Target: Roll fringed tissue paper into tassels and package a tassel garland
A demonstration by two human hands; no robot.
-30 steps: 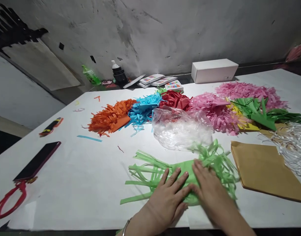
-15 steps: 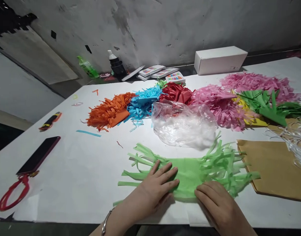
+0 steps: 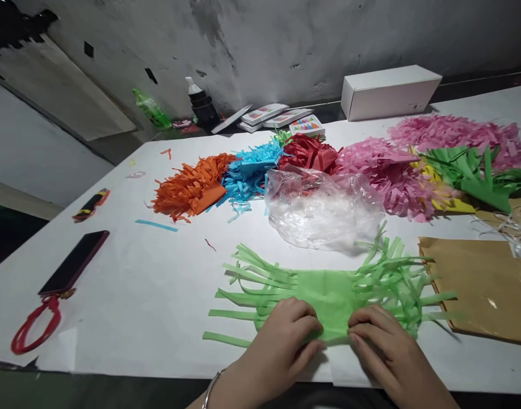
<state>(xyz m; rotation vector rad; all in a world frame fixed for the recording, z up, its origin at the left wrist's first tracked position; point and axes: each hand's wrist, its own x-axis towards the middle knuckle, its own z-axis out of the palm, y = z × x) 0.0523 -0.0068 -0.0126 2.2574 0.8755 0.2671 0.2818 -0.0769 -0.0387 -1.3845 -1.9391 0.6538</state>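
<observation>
A light green sheet of tissue paper, cut into fringe at both ends, lies flat in front of me with its plain band in the middle. My left hand has its fingers curled over the near edge of the band, thumb close beneath them. On the same edge, a little to the right, my right hand pinches the paper between thumb and fingers. The fingertips partly cover the paper's near edge. Beyond the sheet rests a crumpled clear plastic bag.
Fringed bundles in orange, blue, red, pink and green stretch across the back. A brown paper stack lies right; a phone and cutter lie left. A white box stands by the wall.
My left hand has drawn back from lying spread on the band to the near edge, its fingers now curled. My right hand stays at that edge. The view has shifted slightly.
</observation>
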